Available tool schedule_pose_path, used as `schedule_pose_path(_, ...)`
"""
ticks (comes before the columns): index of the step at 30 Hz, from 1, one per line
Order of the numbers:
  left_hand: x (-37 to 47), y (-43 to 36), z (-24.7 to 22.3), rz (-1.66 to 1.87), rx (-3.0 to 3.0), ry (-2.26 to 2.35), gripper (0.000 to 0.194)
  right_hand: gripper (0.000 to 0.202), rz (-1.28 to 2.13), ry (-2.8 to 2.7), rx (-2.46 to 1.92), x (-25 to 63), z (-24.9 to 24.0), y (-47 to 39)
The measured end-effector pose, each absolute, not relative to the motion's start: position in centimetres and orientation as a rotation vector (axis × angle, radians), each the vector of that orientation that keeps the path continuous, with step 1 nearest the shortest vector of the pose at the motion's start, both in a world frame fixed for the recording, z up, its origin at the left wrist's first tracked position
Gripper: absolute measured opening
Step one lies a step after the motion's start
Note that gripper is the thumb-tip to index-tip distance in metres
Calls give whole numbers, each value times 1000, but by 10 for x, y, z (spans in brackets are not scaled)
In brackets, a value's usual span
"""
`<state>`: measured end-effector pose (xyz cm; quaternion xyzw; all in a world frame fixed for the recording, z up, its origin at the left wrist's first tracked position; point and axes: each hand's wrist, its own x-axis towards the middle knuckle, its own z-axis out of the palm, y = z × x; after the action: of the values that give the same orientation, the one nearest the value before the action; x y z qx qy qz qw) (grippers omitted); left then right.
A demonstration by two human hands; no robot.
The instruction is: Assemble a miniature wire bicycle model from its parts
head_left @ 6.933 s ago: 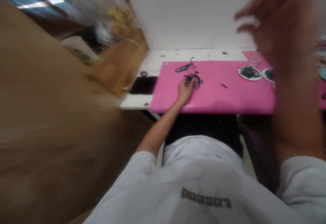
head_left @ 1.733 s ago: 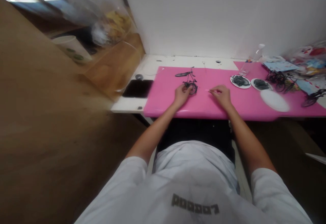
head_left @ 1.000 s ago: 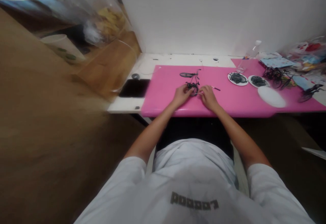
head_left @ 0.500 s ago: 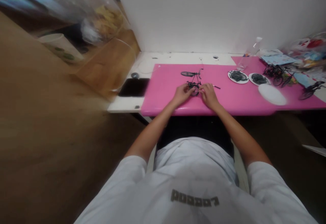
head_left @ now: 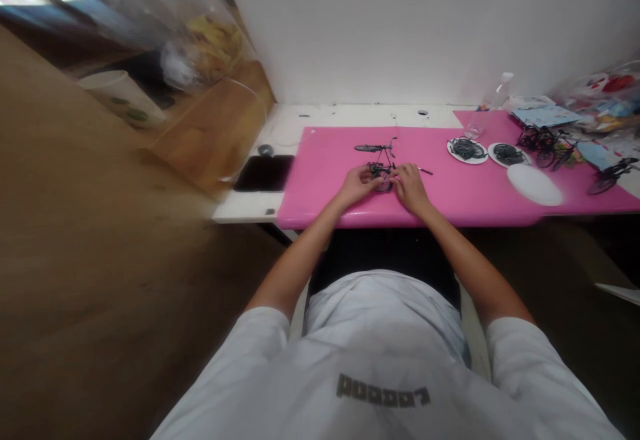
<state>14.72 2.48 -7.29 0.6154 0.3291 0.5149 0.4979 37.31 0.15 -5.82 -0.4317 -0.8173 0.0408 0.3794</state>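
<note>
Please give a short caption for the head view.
Both hands, left and right, work on a small model bicycle on a pink mat.

A small hobby or craft workstation, set in a corner against a plain white wall. A white counter [head_left: 250, 205] carries a pink mat [head_left: 465, 190], with white plates of small black parts [head_left: 467, 150] to the right and finished black model bicycles [head_left: 545, 141] further right. A black phone [head_left: 263, 173] lies left of the mat, beside a wooden partition [head_left: 220, 127].
</note>
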Motion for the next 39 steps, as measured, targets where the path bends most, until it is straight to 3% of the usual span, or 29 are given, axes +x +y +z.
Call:
schedule_pose_path(9, 140, 29, -72, 1224, 1378, 774, 53, 21, 104, -2101, -1083, 371, -55, -1)
schedule_pose_path(14, 141, 26, -68, 1243, 1329, 772, 58, 28, 73, -2064, -1070, 371, -56, -2)
schedule_pose_path(39, 140, 29, -71, 1233, 1359, 780, 52, 22, 92, -2106, -1103, 369, -50, -6)
